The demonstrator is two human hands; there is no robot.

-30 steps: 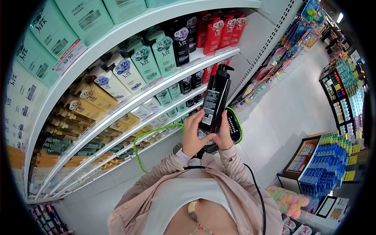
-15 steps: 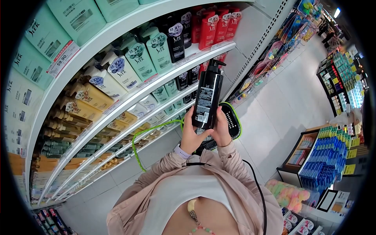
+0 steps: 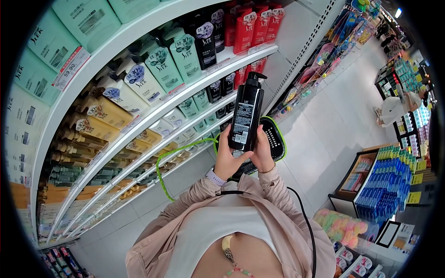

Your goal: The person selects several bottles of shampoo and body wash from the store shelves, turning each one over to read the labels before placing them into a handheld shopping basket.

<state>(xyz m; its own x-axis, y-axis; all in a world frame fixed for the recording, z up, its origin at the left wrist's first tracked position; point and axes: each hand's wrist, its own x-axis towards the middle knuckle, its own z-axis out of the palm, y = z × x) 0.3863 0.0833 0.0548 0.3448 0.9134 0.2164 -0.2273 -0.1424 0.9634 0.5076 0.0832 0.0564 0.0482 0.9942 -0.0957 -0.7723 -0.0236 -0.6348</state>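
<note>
A black pump bottle point(image 3: 246, 113) stands nearly upright in front of me, its label of small print and a barcode turned my way. My left hand point(image 3: 229, 157) wraps round its lower left side. On the lower right side, my right hand point(image 3: 263, 153) is closed on the same bottle. Behind and below the hands is a black shopping basket point(image 3: 277, 139) with a green rim, partly hidden by them. Its long green handle point(image 3: 160, 173) reaches out to the left.
Curved white shelves point(image 3: 162, 104) at left hold rows of pump bottles, among them mint bottles point(image 3: 185, 55) and red bottles point(image 3: 244, 30). Blue boxed goods point(image 3: 384, 180) are stacked at right. Another person point(image 3: 394, 109) is in the aisle. A black cable point(image 3: 309, 222) hangs by my right side.
Both hands keep hold of the bottle, which has hardly moved. At the far right, a person in light clothing has come into view in the aisle. The view has shifted slightly.
</note>
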